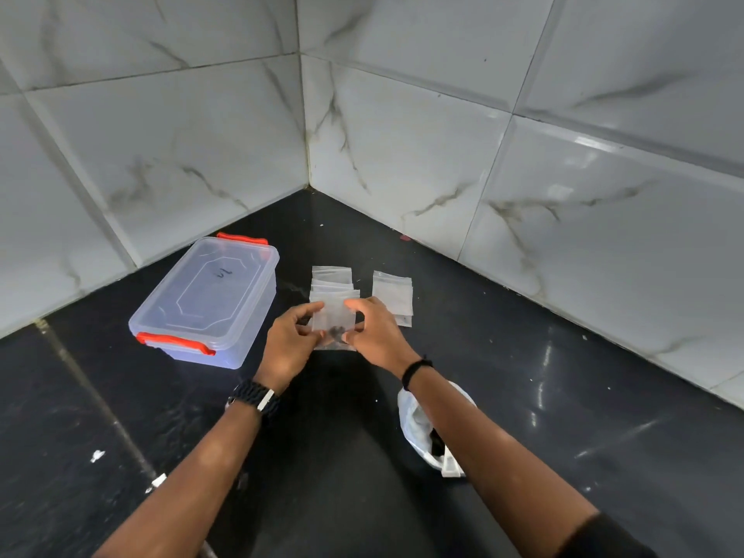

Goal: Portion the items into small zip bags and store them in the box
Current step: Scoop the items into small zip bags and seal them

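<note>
The white plastic bag (418, 420) at five o'clock lies partly hidden under the right forearm; something dark sits inside it, too unclear to name. The dark bits at the bottom of the small zip bag (333, 318) are also too small to identify. The left hand (288, 342) and right hand (376, 336) hold that zip bag between them at the centre, fingers curled and pinching its side edges, just above the dark tabletop (543, 396). Behind it at twelve o'clock lies a stack of empty zip bags (332, 281), with a second pile (392, 294) at one o'clock. The clear box (209, 302) with red latches sits at ten o'clock, its lid on.
</note>
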